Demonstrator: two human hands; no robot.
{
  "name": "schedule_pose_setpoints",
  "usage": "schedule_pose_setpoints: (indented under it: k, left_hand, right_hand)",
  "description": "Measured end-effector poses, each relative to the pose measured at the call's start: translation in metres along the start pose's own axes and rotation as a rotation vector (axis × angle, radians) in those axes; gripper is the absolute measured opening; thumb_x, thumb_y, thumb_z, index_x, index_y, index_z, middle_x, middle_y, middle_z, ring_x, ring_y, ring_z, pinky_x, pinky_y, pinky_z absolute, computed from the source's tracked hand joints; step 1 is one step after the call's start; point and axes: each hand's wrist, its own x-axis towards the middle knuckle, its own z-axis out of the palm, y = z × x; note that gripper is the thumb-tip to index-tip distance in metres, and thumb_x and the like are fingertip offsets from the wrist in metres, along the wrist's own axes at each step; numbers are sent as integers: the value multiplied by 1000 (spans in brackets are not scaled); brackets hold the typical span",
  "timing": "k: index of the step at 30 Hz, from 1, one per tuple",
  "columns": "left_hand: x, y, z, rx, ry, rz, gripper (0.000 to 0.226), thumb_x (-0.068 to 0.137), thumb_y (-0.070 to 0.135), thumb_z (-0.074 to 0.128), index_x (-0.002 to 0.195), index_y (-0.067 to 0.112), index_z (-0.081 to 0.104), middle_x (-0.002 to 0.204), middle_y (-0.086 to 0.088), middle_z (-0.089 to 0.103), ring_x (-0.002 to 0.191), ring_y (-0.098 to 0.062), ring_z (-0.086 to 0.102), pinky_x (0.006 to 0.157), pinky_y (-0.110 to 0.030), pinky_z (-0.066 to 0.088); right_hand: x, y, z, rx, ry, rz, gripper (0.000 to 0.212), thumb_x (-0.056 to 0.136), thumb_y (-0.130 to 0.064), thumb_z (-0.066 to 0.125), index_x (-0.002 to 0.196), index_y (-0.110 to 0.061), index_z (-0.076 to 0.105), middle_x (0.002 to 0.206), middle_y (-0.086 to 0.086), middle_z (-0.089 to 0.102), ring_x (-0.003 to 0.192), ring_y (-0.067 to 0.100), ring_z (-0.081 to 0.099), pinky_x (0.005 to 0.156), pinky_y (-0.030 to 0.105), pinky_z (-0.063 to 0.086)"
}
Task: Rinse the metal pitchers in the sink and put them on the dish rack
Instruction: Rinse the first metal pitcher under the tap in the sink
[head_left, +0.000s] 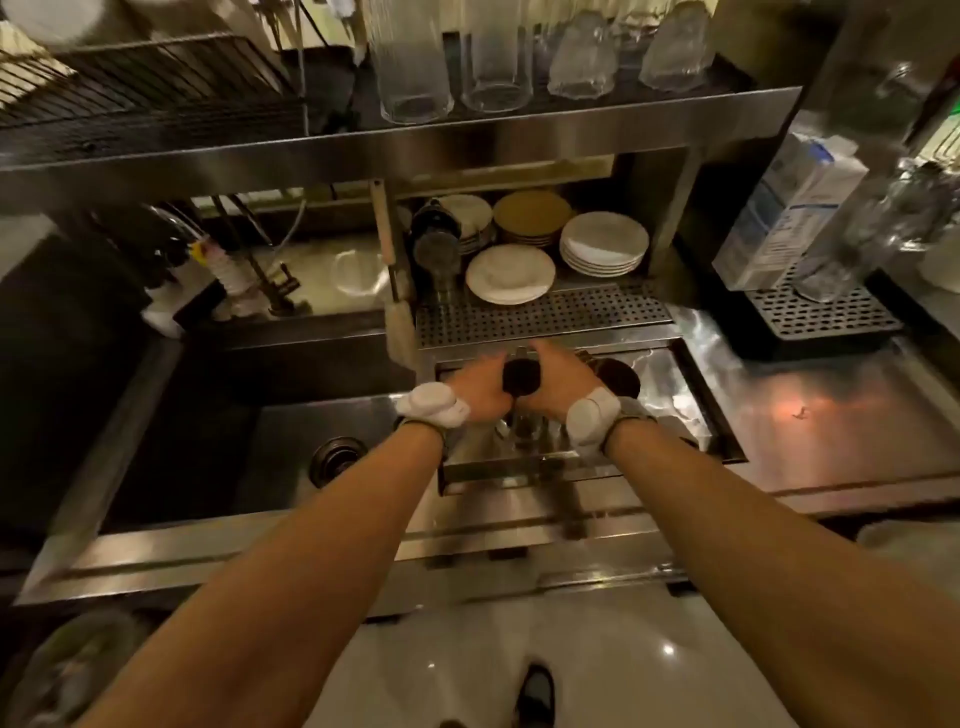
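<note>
Both my hands hold one small metal pitcher over the steel rinser basin; its dark open mouth faces me. My left hand grips its left side, and my right hand curls round its right side. A second metal pitcher stands in the basin just right of my right hand. The perforated dish rack lies directly behind my hands. The sink with its round drain opens to the left.
Stacks of white and tan plates stand under the steel shelf behind the rack. Upturned glasses line that shelf. A brush hangs between sink and rack. A milk carton stands at the right on a drip tray.
</note>
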Motion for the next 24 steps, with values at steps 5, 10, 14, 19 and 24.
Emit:
schedule_pose_setpoints:
  k: [5,10,14,19,24]
  left_hand:
    - [1,-6,-1,-14,37,-19,48,90,9,56,137,7,45,139,-17,50,126,-33,50,104,-38,41]
    - [-2,-26,-9,-58,-3,-54,64,87,11,60,145,11,33,144,-14,45,132,-30,45,107,-36,37]
    - [-13,-50,-30,-152,12,-77,100,75,21,76,152,14,13,150,-10,38,136,-26,41,109,-31,35]
    - [-40,-84,-57,-196,171,-92,125,55,41,86,149,33,4,151,-2,38,133,-21,45,110,-41,40]
    - [-73,-136,-71,-159,213,-90,119,45,48,87,144,31,23,149,2,38,134,-18,43,111,-42,39]
  right_hand:
    - [54,34,42,-90,-116,102,108,41,-71,63,137,-23,43,125,1,60,109,23,61,91,41,53]
    - [28,-14,8,-143,-110,51,41,64,-26,78,101,-10,67,95,8,68,87,24,67,74,33,56]
    - [17,-64,-14,-87,-76,-113,49,64,-17,79,108,-8,61,100,9,65,91,24,63,72,30,50]
    - [19,-115,-4,-33,-119,-227,75,63,-14,81,128,-9,44,113,9,62,103,25,62,76,27,50]
    - [26,-150,33,32,-222,-337,88,64,-12,82,135,-13,31,124,12,57,111,25,60,87,28,51]
